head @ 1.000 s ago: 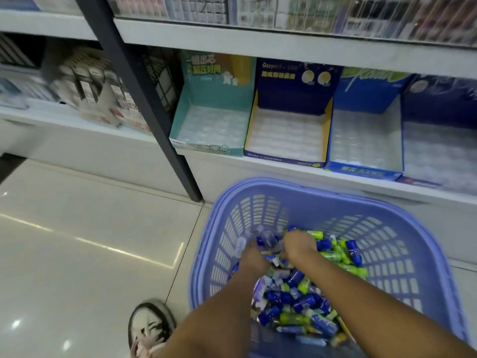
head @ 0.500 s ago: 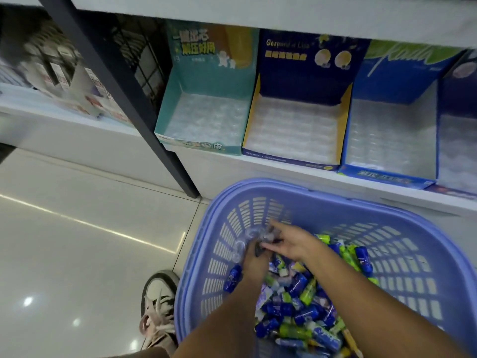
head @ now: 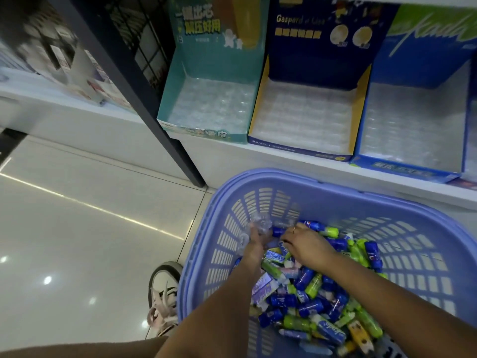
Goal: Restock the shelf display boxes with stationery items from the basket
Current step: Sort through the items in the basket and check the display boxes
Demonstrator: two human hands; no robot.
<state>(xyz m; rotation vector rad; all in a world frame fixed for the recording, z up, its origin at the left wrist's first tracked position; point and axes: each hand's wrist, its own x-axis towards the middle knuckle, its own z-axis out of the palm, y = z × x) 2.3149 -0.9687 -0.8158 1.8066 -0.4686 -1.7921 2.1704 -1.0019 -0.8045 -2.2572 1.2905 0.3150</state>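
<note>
A lilac plastic basket point(head: 322, 187) stands on the floor below the shelf, holding a heap of small blue, green and white stationery tubes and packs point(head: 312, 303). Both my hands are inside it at its far left corner. My left hand point(head: 254, 245) grips a crumpled clear plastic piece point(head: 260, 224) against the basket wall. My right hand point(head: 307, 245) lies over the heap with its fingertips curled on a blue tube point(head: 277, 231). On the shelf stand a teal display box point(head: 201, 131), a navy and yellow one point(head: 296, 149) and a blue one point(head: 402, 169), each showing only a clear moulded tray.
A dark metal upright point(head: 134, 81) runs down to the floor left of the teal box. My shoe point(head: 164, 293) is on the glossy tiled floor point(head: 77, 241) beside the basket. Blurred goods sit on the shelf at the far left point(head: 59, 60).
The view has moved closer to the shelf and basket. Both hands stayed at the basket's far left corner; the left has kept the clear plastic, and the right hand's fingers shifted onto a blue tube.
</note>
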